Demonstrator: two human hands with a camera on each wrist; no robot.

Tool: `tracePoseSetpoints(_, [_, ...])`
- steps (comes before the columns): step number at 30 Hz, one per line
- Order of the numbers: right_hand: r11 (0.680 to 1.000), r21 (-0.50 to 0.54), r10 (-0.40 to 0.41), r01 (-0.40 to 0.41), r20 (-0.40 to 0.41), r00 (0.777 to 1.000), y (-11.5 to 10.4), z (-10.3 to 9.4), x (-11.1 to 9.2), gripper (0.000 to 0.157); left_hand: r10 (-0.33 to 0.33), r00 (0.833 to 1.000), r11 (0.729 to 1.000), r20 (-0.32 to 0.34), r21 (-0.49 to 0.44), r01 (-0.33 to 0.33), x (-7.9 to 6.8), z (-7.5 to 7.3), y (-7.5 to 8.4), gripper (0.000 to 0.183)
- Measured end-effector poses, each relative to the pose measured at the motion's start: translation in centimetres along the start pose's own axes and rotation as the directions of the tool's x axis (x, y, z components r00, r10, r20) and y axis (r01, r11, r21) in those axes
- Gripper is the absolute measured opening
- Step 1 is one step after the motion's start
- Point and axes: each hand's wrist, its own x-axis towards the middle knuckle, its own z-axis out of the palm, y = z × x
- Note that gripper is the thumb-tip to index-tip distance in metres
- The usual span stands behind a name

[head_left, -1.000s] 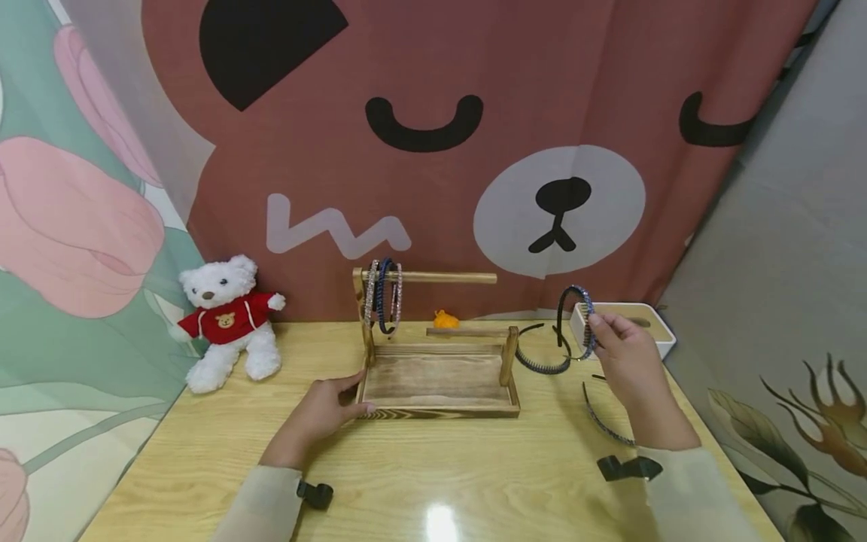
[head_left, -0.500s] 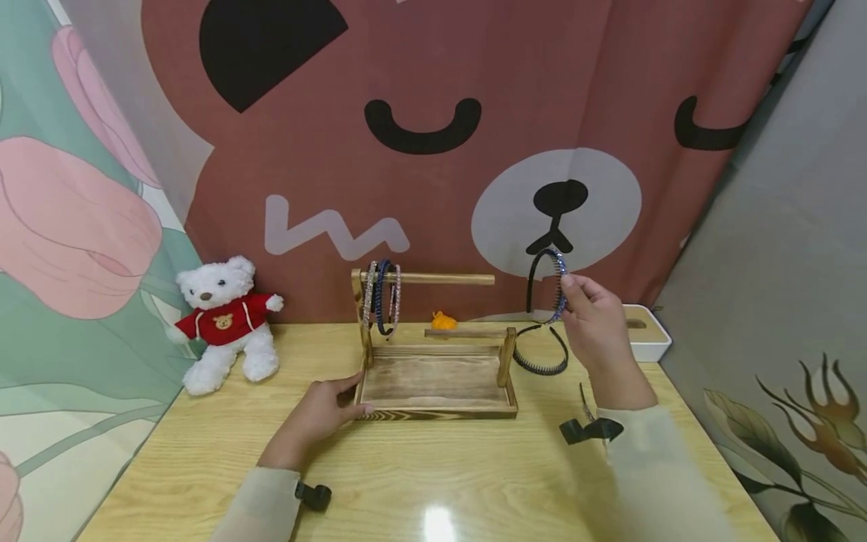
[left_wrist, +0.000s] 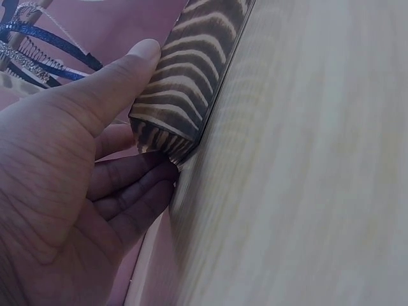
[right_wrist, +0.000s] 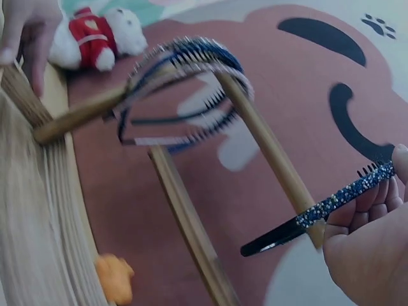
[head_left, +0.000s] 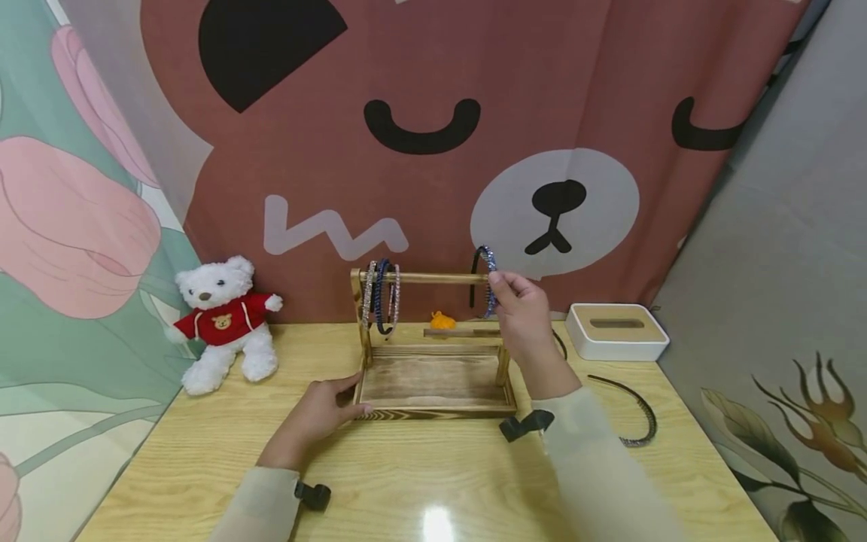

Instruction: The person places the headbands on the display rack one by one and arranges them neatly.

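A wooden rack (head_left: 433, 412) with a tray base stands on the table. Its front left corner is gripped by my left hand (head_left: 317, 416), thumb on the edge, as the left wrist view shows. My right hand (head_left: 528, 320) pinches a headband (right_wrist: 347, 194) set with blue sparkly stones, its black end pointing away from the fingers. The headband is at the free right end of the upper rod (head_left: 440, 278), overlapping the rod tip in the head view. Several headbands (head_left: 382, 301), silvery, dark blue and pink, hang at that rod's left end.
One dark headband (head_left: 652, 418) lies on the table at right; another (head_left: 561, 346) is mostly hidden behind my right hand. A white tissue box (head_left: 618, 350) stands at back right. A small orange thing (head_left: 443, 321) is behind the rack, a teddy bear (head_left: 223, 324) at left.
My right hand has carried the blue sparkly headband from the right, near the tissue box, leftward to the upper rod's free end. The left hand has stayed on the rack's corner.
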Motion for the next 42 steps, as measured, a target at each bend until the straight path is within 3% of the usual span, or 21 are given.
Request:
tracePoseSetpoints(7, [0.989,-0.138,0.051,-0.049,0.006,0.999,1.7,4.2,0.0,0.033,-0.013,1.0,1.0,0.009,-0.022,0.013,-0.1,0.2,0.0,0.075])
tracePoseSetpoints(13, [0.989,-0.14,0.036,-0.038,-0.013,0.999,3.4,7.2,-0.3,0.026,-0.019,1.0,1.0,0.01,-0.018,0.019,-0.2,0.2,0.3,0.072])
tracePoseSetpoints(17, [0.978,-0.202,0.04,-0.041,-0.01,0.999,4.8,8.5,-0.7,0.024,-0.028,1.0,0.999,0.007,-0.024,0.028,-0.2,0.2,0.4,0.072])
tracePoseSetpoints(28, [0.954,-0.291,0.074,-0.078,-0.027,0.997,7.2,9.9,-1.0,0.025,-0.013,1.0,1.0,-0.006,-0.023,0.013,-0.2,0.7,0.4,0.073])
tracePoseSetpoints(42, [0.968,-0.243,0.061,-0.061,-0.009,0.998,7.4,10.2,-1.0,0.03,-0.004,1.0,1.0,-0.011,-0.02,0.004,0.0,0.3,0.0,0.075])
